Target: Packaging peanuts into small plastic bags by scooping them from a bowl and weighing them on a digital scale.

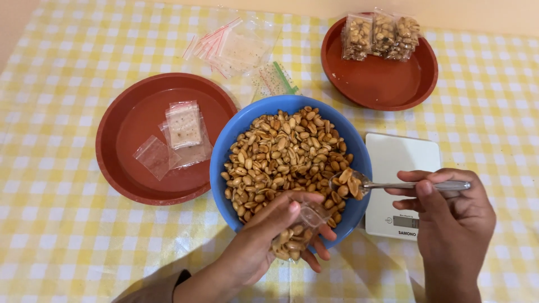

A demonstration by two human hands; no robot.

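Note:
A blue bowl (247, 120) heaped with roasted peanuts (281, 151) stands in the middle of the table. My left hand (269, 230) holds a small clear plastic bag (297, 230) partly filled with peanuts, its mouth up over the bowl's near rim. My right hand (449, 216) grips a metal spoon (393, 185) by the handle. The spoon's bowl carries a few peanuts just above and right of the bag's mouth.
A white kitchen scale (401, 163) sits right of the bowl, under my right hand. A red plate (120, 168) at left holds small clear bags. Another red plate (382, 84) at back right holds filled peanut bags (382, 36). Loose empty zip bags (236, 47) lie on the yellow checked tablecloth.

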